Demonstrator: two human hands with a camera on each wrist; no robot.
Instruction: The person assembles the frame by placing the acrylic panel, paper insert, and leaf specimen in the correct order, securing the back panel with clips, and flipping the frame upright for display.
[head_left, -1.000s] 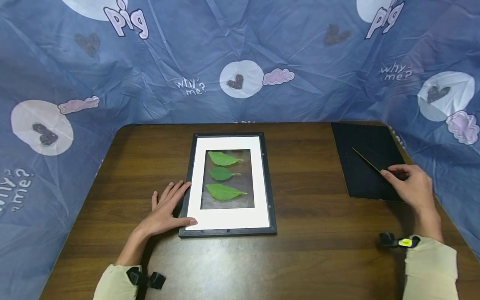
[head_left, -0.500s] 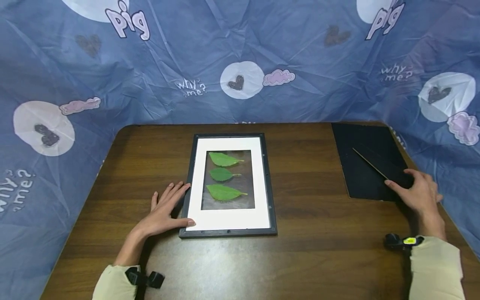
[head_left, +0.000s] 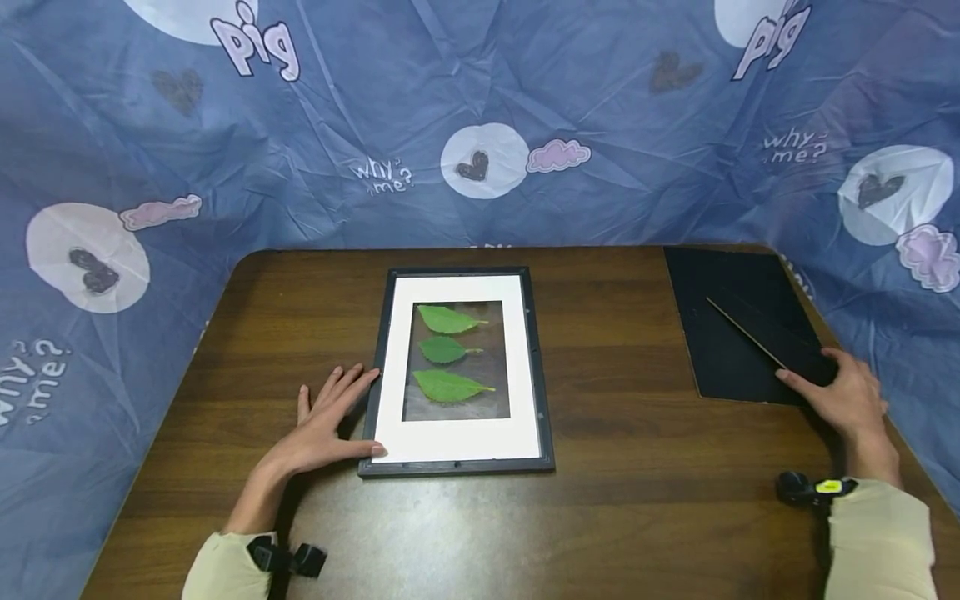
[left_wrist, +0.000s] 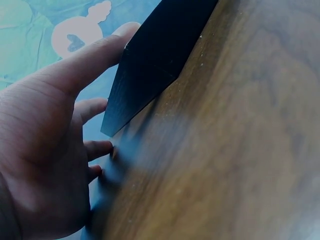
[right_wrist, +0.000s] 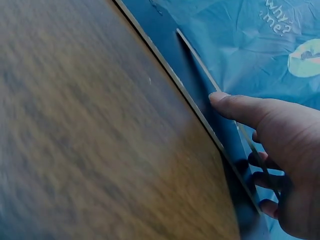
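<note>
Black picture frame (head_left: 546,433) lies on the table, with a white mat (head_left: 450,442) round three green leaves (head_left: 452,386). My left hand (head_left: 313,437) rests at its lower left side, fingers straight and fingertips touching the edge. The left thumb (left_wrist: 95,60) lies over the frame's rim in the left wrist view. At the right, a black backing board (head_left: 712,358) lies flat, with a narrow stand flap (head_left: 783,337) raised at an angle on it. My right hand (head_left: 851,400) pinches the flap's near end between thumb and fingers. Part of the board is hidden beneath this hand.
The brown wooden table (head_left: 615,417) spans between frame and board. Behind it hangs a blue printed cloth (head_left: 315,125), which also covers both sides. A black wrist camera (head_left: 285,557) sits at the left cuff, another camera (head_left: 798,489) at the right.
My right hand has slid right and nearer along the stand flap, towards its near end. My left thumb has shifted slightly left and nearer on the frame's corner. Frame and board stay put.
</note>
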